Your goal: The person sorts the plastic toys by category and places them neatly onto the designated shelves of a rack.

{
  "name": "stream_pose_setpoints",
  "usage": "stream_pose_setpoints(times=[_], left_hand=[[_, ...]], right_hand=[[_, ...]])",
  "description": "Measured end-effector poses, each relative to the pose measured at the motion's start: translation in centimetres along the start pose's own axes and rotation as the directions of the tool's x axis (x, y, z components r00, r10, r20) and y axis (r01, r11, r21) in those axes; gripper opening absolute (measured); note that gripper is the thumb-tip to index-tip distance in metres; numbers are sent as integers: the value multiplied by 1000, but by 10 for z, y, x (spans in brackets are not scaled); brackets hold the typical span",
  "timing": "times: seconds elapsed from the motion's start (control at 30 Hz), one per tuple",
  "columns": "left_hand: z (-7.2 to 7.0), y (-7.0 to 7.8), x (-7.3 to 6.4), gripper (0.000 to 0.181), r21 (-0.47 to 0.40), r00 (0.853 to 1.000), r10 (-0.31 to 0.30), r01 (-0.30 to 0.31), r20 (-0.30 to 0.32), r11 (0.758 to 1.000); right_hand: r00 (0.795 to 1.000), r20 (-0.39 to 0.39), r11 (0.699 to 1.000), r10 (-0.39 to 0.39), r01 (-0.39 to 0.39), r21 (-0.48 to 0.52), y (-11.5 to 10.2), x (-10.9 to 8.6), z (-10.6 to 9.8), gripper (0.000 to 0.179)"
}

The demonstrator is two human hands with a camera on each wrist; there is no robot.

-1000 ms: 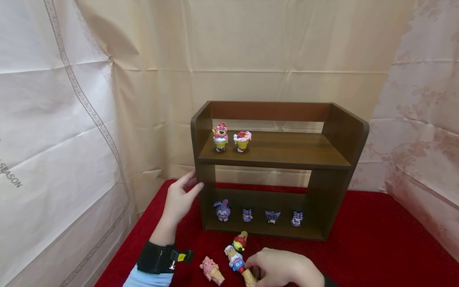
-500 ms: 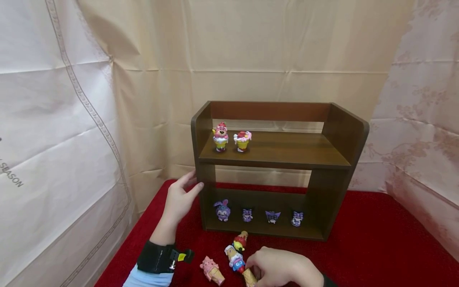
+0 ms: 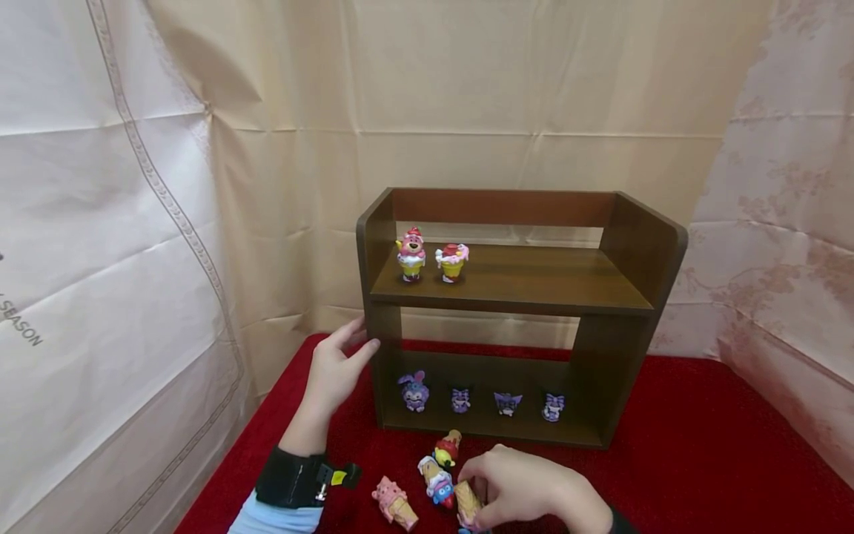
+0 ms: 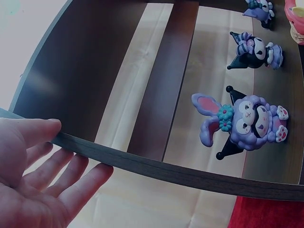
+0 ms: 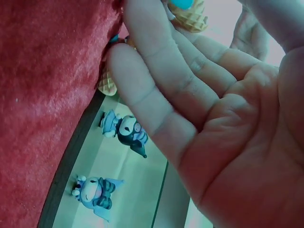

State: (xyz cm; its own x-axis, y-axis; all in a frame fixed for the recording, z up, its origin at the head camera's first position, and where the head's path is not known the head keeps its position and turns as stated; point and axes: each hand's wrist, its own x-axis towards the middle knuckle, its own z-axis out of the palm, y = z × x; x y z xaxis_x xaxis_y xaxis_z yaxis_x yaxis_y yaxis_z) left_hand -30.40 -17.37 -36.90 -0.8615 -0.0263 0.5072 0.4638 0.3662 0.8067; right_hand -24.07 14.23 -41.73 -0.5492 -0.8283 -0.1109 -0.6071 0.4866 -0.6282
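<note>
Red cloth (image 3: 707, 430) carries the brown shelf (image 3: 540, 276); I have the left hand (image 3: 336, 368), fingers nearly straight, touching its left edge. My nearer right hand (image 3: 523, 482) pinches the wafer cone (image 3: 468, 500) between thumb and fingers, in front of the shelf's bottom edge, its long axis running roughly toward that edge; cloth contact I cannot tell

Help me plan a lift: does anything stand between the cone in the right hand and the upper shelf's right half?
Nothing visible, if the cone rises in front of the upper shelf. The pink bear and pink-topped cup stand on its left half.
</note>
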Motion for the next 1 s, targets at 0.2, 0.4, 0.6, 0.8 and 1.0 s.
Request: stream_pose_setpoints(times=[0.2, 0.4, 0.6, 0.8, 1.0], left_hand=[[0, -3, 1, 49, -1, 1000, 15, -15, -1, 1000], [0, -2, 1, 49, 7, 1000, 19, -19, 1, 1000], [0, -4, 2, 50, 16, 1000, 19, -19, 3, 1000], [0, -4, 2, 50, 28, 1000, 21, -20, -7, 999], [0, -5, 2, 50, 28, 1000, 22, -22, -6, 999]], right_hand=[[997, -78, 998, 6, -2, 58, 0, -6, -6, 40], [991, -134, 995, 4, 10, 102, 0, -10, -13, 39], [982, -186, 997, -19, 33, 69, 2, -11, -17, 39], [969, -246, 997, -35, 52, 63, 3, -11, -19, 36], [958, -285, 996, -31, 53, 70, 5, -11, -19, 37]])
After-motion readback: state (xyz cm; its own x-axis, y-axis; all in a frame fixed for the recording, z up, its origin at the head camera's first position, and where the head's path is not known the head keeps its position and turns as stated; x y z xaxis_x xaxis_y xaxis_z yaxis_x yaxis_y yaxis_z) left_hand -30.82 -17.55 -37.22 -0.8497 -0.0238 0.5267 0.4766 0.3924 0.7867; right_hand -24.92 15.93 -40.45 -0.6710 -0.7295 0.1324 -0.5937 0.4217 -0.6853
